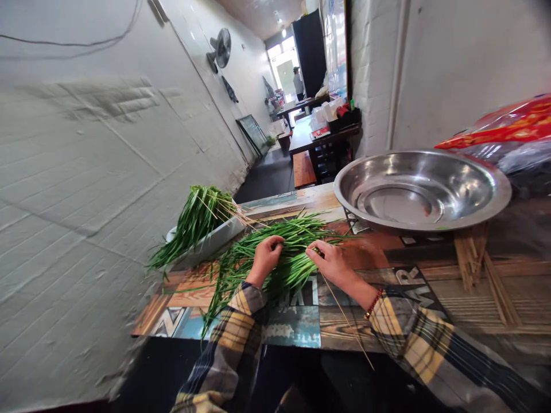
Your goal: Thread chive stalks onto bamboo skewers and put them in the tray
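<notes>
A loose pile of long green chives point(297, 232) lies across the wooden table in front of me. My left hand point(267, 257) is over the left part of the pile, its thumb and fingers pinched together on some chives. Just to the right, my right hand point(330, 261) has its fingers closed around a thin bamboo skewer point(346, 320), which slants down past the table's front edge. The skewer's upper end is hidden by the fingers. Skewered chives point(200, 215) are heaped in a white tray point(206, 244) at the left, with stick ends pointing right.
A wide steel basin point(400, 215) stands at the right, holding a small red bit. Bamboo skewers point(473, 261) lie beside it, near a red and clear plastic bag point(508, 132). A white wall point(86, 189) runs along the left. Farther back are another table point(301, 136) and a person point(298, 83).
</notes>
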The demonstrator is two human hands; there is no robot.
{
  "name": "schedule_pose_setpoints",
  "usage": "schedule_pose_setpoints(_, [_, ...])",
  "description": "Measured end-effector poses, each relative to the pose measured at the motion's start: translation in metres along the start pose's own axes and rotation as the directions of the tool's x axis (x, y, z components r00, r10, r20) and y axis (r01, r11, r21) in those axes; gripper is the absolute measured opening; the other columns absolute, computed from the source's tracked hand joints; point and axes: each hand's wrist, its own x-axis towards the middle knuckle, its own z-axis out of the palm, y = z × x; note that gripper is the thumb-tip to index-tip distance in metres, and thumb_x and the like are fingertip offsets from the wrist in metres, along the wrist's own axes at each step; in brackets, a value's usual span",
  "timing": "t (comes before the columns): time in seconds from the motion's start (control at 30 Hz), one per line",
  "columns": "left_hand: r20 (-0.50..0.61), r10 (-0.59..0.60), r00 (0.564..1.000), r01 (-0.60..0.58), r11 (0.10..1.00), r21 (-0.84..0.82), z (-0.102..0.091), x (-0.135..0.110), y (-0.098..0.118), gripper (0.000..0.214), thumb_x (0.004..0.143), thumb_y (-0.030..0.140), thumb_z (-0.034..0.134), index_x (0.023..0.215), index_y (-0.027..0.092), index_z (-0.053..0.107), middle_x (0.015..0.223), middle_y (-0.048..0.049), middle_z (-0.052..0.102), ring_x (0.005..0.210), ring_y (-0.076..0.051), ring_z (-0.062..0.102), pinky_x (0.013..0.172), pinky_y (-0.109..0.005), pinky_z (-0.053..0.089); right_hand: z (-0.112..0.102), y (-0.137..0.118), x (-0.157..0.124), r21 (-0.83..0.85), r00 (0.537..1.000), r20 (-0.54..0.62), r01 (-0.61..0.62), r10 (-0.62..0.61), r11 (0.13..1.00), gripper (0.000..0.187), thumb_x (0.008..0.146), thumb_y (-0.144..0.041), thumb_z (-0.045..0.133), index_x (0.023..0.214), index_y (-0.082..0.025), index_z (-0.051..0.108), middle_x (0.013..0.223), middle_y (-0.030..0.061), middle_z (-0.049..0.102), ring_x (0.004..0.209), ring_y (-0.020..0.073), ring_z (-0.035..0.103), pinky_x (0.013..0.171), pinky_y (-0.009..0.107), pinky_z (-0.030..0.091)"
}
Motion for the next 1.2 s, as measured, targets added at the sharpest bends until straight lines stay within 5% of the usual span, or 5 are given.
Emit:
schedule_pose_setpoints(0.2, [0.023, 0.142, 0.990, -0.144, 0.980, 0.138, 0.017, 0.000, 0.027, 0.031, 0.075, 0.008, 0.054, 0.100, 0.021, 0.068, 0.108, -0.0064, 0.064, 0.104, -0.022, 0.057, 0.095, -0.038, 0.043, 0.001, 0.008, 0.002, -0.026, 0.999, 0.023, -0.034, 0.035, 0.999, 0.021, 0.088, -0.031, 0.051, 0.080, -0.019, 0.067, 0.073, 0.0019, 0.069, 0.066, 0.0150, 0.059, 0.063, 0.025, 0.041])
schedule_pose_setpoints(0.33, [0.104, 0.244, 0.964, -0.258, 0.956, 0.141, 0.019, 0.003, 0.035, 0.016, 0.080, 0.013, 0.056, 0.087, 0.020, 0.068, 0.096, -0.0049, 0.065, 0.095, -0.020, 0.057, 0.088, -0.034, 0.045, 0.002, 0.008, 0.001, -0.013, 0.999, 0.031, -0.034, 0.035, 0.999, 0.020, 0.088, -0.030, 0.052, 0.080, -0.019, 0.066, 0.072, 0.0015, 0.068, 0.067, 0.0154, 0.060, 0.062, 0.024, 0.041])
schedule_pose_setpoints(0.6, [0.263, 0.258, 0.930, -0.311, 0.932, 0.186, 0.020, 0.002, 0.023, 0.009, 0.082, 0.019, 0.062, 0.084, 0.022, 0.070, 0.091, -0.0046, 0.066, 0.089, -0.020, 0.057, 0.078, -0.033, 0.042, 0.002, 0.001, 0.002, -0.036, 0.999, 0.025, -0.043, 0.044, 0.998, 0.014, 0.086, -0.025, 0.055, 0.079, -0.020, 0.066, 0.073, 0.0007, 0.069, 0.068, 0.0153, 0.062, 0.064, 0.024, 0.045])
schedule_pose_setpoints(0.97, [-0.031, 0.226, 0.974, -0.227, 0.945, -0.234, 0.027, 0.006, 0.012, 0.009, 0.073, 0.010, 0.064, 0.071, 0.018, 0.064, 0.084, -0.0037, 0.065, 0.085, -0.018, 0.060, 0.079, -0.031, 0.047, 0.004, -0.004, 0.002, -0.066, 0.999, 0.019, -0.027, 0.028, 0.997, 0.017, 0.088, -0.029, 0.053, 0.080, -0.021, 0.065, 0.075, 0.0016, 0.070, 0.070, 0.0165, 0.065, 0.066, 0.025, 0.047])
schedule_pose_setpoints(1.2, [0.025, 0.157, 0.987, -0.137, 0.918, -0.372, 0.027, 0.002, 0.019, 0.010, 0.083, 0.019, 0.059, 0.077, 0.017, 0.068, 0.078, -0.0032, 0.068, 0.075, -0.015, 0.061, 0.071, -0.026, 0.046, -0.001, -0.011, 0.001, -0.109, 1.000, 0.010, -0.018, 0.019, 0.994, 0.017, 0.089, -0.031, 0.053, 0.083, -0.021, 0.065, 0.078, 0.0026, 0.071, 0.072, 0.0168, 0.065, 0.071, 0.026, 0.048])
